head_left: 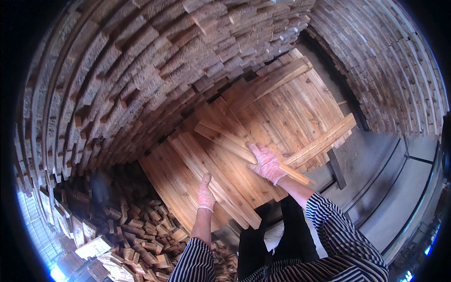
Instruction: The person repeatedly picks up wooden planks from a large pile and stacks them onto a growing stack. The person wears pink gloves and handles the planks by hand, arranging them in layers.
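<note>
Both hands wear pinkish work gloves. My right hand [267, 163] lies palm down on a long wooden slat [228, 140] that runs diagonally across a flat layer of wooden boards [282, 113]. My left hand [205, 193] presses on a bundle of long slats [197, 164] near the front edge of that layer, fingers flat. Another loose slat [324, 139] lies crosswise to the right of my right hand. My striped sleeves come in from the bottom.
Tall stacks of cut wooden boards [141, 70] curve over the left and top, and another stack [390, 61] rises at the right. A heap of short offcuts [136, 230] lies at the lower left. Grey concrete floor [394, 188] with rails shows at the right.
</note>
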Available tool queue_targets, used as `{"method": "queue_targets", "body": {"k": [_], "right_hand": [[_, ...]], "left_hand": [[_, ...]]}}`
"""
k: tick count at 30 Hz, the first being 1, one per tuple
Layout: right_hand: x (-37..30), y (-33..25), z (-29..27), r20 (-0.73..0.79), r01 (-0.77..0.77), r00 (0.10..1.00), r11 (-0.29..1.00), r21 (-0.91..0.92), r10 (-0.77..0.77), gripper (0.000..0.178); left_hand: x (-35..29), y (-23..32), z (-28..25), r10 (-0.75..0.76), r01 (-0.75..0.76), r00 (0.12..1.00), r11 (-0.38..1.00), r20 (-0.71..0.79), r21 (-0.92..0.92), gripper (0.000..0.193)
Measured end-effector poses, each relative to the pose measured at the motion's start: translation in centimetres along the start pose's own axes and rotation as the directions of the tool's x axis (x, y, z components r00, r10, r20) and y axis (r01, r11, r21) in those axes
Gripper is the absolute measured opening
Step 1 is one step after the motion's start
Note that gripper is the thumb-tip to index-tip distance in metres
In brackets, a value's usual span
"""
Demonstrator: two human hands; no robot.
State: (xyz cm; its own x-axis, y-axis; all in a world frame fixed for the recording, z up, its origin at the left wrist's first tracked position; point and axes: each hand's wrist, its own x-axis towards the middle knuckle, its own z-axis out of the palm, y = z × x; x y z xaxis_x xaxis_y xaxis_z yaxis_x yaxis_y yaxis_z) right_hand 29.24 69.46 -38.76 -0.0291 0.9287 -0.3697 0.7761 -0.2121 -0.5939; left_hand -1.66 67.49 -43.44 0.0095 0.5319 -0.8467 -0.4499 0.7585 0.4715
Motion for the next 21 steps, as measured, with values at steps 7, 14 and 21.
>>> {"method": "queue_targets", "body": {"k": [7, 14, 21], "right_hand": [[3.3, 5.2, -4.4, -0.172, -0.091, 0.982, 0.995, -0.050, 0.081, 0.076], [0.0, -1.6, -4.4, 0.006, 0.013, 1.000, 0.997, -0.080, -0.012, 0.078], [-3.8, -0.5, -6.3, 0.118, -0.140, 0.989, 0.813, 0.565, 0.088, 0.078]], "left_hand": [[0.1, 0.2, 2.0, 0.050, -0.046, 0.998, 0.996, -0.043, 0.076, 0.089], [-2.4, 1.1, 6.4, -0.068, 0.068, 0.997, 0.998, -0.036, -0.013, 0.075], [-2.7, -2.0, 16.7, -0.009, 0.010, 0.999, 0.999, 0.042, -0.031, 0.063]]}}
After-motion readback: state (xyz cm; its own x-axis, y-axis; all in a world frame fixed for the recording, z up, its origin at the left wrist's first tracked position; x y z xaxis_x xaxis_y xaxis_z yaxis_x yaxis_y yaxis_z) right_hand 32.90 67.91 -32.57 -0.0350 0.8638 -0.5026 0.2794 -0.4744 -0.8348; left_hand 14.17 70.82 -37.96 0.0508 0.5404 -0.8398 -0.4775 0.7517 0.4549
